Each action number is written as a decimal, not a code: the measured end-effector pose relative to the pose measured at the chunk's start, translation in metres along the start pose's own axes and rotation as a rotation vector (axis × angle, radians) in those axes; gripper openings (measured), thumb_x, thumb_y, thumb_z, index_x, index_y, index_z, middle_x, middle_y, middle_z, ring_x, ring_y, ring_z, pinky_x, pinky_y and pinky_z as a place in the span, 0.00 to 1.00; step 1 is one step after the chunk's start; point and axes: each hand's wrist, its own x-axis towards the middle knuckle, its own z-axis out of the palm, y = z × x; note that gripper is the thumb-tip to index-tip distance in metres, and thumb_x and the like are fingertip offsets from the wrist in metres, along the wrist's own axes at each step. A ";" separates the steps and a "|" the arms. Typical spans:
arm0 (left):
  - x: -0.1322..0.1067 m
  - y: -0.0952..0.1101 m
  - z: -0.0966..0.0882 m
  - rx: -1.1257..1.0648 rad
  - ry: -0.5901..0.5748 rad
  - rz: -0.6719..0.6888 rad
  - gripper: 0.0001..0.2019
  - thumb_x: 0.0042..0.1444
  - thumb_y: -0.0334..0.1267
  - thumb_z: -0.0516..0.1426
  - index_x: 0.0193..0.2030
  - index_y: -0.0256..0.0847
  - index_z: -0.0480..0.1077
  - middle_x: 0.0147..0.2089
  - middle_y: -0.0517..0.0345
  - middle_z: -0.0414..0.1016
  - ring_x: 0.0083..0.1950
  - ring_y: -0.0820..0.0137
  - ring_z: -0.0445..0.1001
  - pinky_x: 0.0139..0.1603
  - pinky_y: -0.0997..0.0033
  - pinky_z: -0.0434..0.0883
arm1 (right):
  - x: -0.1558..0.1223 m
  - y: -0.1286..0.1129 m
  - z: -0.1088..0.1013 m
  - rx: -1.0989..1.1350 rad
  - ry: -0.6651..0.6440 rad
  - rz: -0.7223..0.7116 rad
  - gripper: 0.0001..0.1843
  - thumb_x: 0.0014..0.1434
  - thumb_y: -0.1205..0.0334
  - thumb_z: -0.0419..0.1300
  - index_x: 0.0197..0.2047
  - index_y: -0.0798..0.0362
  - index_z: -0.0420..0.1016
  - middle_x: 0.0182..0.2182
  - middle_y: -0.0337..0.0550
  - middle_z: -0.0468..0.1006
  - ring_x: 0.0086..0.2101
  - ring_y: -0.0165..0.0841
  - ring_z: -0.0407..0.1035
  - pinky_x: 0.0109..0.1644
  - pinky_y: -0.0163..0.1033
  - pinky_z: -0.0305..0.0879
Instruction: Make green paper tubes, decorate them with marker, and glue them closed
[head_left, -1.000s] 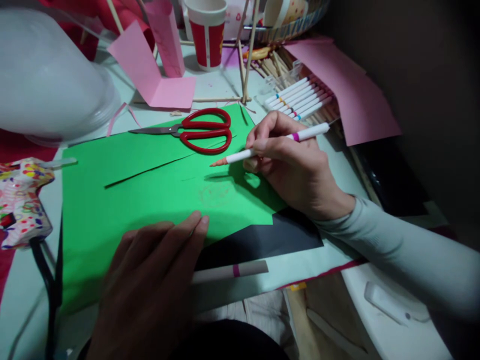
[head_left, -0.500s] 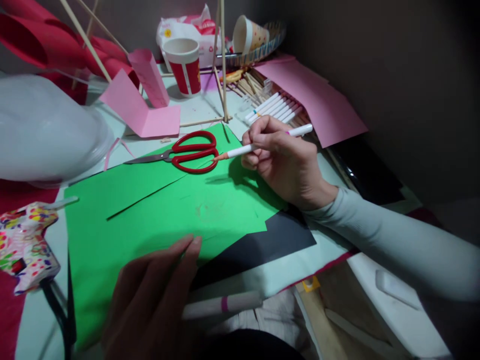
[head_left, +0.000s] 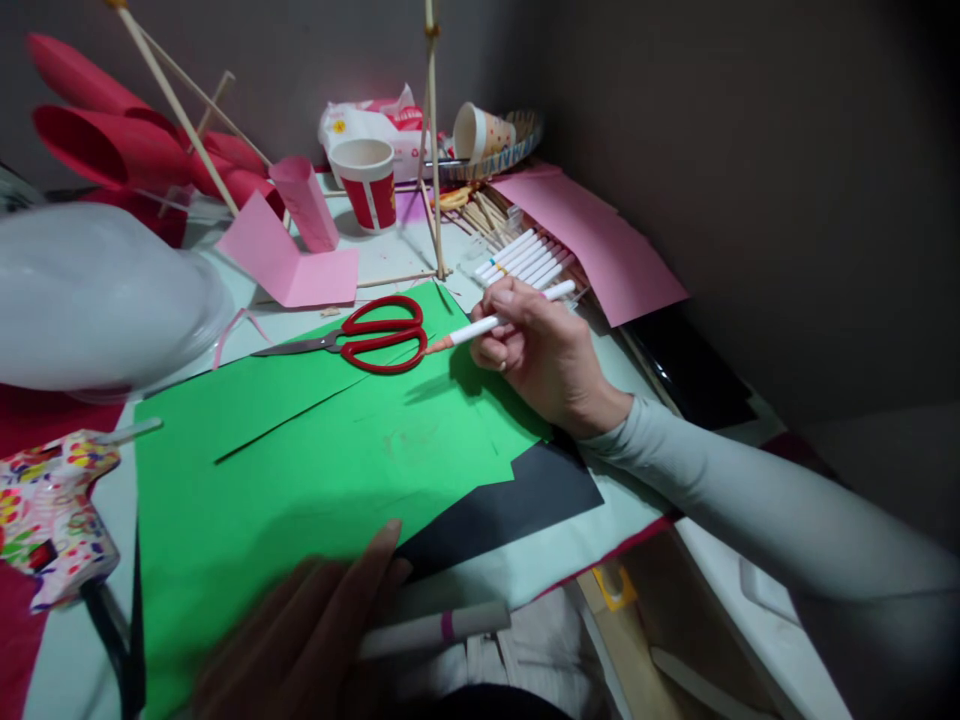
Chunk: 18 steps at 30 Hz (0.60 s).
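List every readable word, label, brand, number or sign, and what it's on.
No word, brand or number reads clearly.
White-and-pink packet: print too small; one red mark could be a recycling sign, not certain.
Red-and-white cup: yellow mark at its edge, unreadable.
Patterned dish: too blurred to tell letters from decoration.
Green paper: faint scribbles, no legible word.

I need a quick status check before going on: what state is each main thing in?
Marker in right hand: uncapped
Purple-banded tube: held in left hand
Scissors: closed
Green paper: lying flat
Black paper: partly covered
Red-and-white cup: upright
Spotted cup: on its side
Small pink card: folded
Flower-patterned tool: corded; on or off unclear
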 end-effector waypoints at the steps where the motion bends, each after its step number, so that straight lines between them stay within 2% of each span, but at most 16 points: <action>1: 0.000 -0.003 0.000 0.004 -0.019 0.032 0.16 0.71 0.33 0.50 0.62 0.39 0.71 0.38 0.58 0.83 0.33 0.75 0.79 0.35 0.77 0.72 | 0.000 0.001 0.000 -0.002 -0.005 0.001 0.21 0.51 0.52 0.74 0.28 0.51 0.66 0.24 0.29 0.62 0.19 0.22 0.57 0.23 0.32 0.56; 3: 0.001 -0.008 -0.002 0.042 -0.037 0.077 0.16 0.71 0.35 0.51 0.62 0.40 0.70 0.40 0.57 0.84 0.35 0.74 0.81 0.35 0.78 0.73 | -0.001 0.002 0.000 -0.003 -0.019 0.005 0.21 0.54 0.49 0.72 0.28 0.51 0.66 0.24 0.29 0.63 0.19 0.22 0.57 0.22 0.32 0.56; 5: 0.006 -0.009 -0.002 0.105 -0.018 0.046 0.17 0.71 0.38 0.50 0.63 0.41 0.69 0.43 0.55 0.83 0.38 0.71 0.82 0.35 0.76 0.74 | -0.001 0.003 0.000 0.014 -0.037 0.013 0.20 0.56 0.48 0.71 0.29 0.52 0.68 0.24 0.31 0.65 0.18 0.22 0.58 0.22 0.32 0.57; 7: 0.013 -0.006 -0.001 0.167 0.006 0.011 0.18 0.70 0.37 0.52 0.64 0.41 0.69 0.43 0.54 0.83 0.39 0.67 0.80 0.36 0.71 0.74 | -0.001 0.004 -0.001 0.036 -0.055 0.020 0.21 0.56 0.47 0.71 0.28 0.53 0.69 0.24 0.32 0.68 0.18 0.21 0.59 0.22 0.31 0.57; 11: 0.026 0.003 0.007 0.251 0.033 0.056 0.13 0.69 0.33 0.54 0.58 0.38 0.73 0.50 0.51 0.83 0.43 0.61 0.76 0.44 0.60 0.72 | 0.001 0.000 -0.001 0.080 -0.029 0.005 0.26 0.55 0.41 0.71 0.26 0.54 0.70 0.22 0.33 0.69 0.17 0.21 0.60 0.21 0.29 0.56; 14: 0.026 0.006 0.013 0.247 0.010 0.096 0.14 0.69 0.32 0.55 0.59 0.34 0.72 0.54 0.47 0.83 0.44 0.59 0.72 0.45 0.57 0.69 | 0.002 -0.007 -0.002 0.111 0.004 -0.013 0.25 0.56 0.43 0.69 0.26 0.54 0.69 0.22 0.33 0.69 0.17 0.21 0.61 0.20 0.28 0.56; 18: 0.019 0.008 0.016 0.265 0.004 0.093 0.15 0.68 0.30 0.56 0.59 0.32 0.71 0.55 0.47 0.83 0.45 0.57 0.70 0.46 0.55 0.68 | 0.003 -0.014 -0.004 0.135 0.008 -0.023 0.22 0.60 0.46 0.67 0.27 0.53 0.68 0.23 0.32 0.69 0.17 0.20 0.61 0.20 0.27 0.57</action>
